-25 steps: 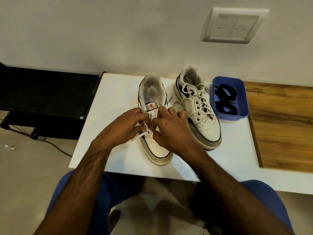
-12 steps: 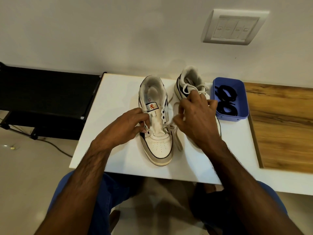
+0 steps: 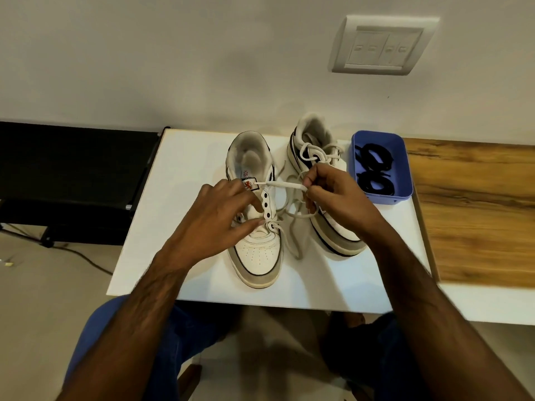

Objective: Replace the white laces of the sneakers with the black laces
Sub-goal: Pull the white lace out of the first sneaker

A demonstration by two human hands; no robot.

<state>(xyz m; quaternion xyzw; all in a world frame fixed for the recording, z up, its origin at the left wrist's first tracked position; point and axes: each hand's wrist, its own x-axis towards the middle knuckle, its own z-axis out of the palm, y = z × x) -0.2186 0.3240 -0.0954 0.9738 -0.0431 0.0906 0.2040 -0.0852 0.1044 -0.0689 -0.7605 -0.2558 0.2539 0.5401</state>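
Left sneaker (image 3: 256,227) toe toward viewer (heel at wall); right hand (image 3: 337,198) pinches white lace (image 3: 285,185).

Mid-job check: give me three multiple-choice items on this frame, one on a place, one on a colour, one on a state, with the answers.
1. Where are the black laces?
A. In the blue tray
B. On the wooden board
C. Threaded in a sneaker

2. What colour is the lace in the right hand?
A. Black
B. White
C. Blue

3. How is the right sneaker laced?
A. With no lace
B. With black
C. With its white lace

Answers: 1 A, two black coils lie inside the tray. 2 B, a white lace runs taut from the left sneaker to the pinching fingers. 3 C, white loops cross near its collar.
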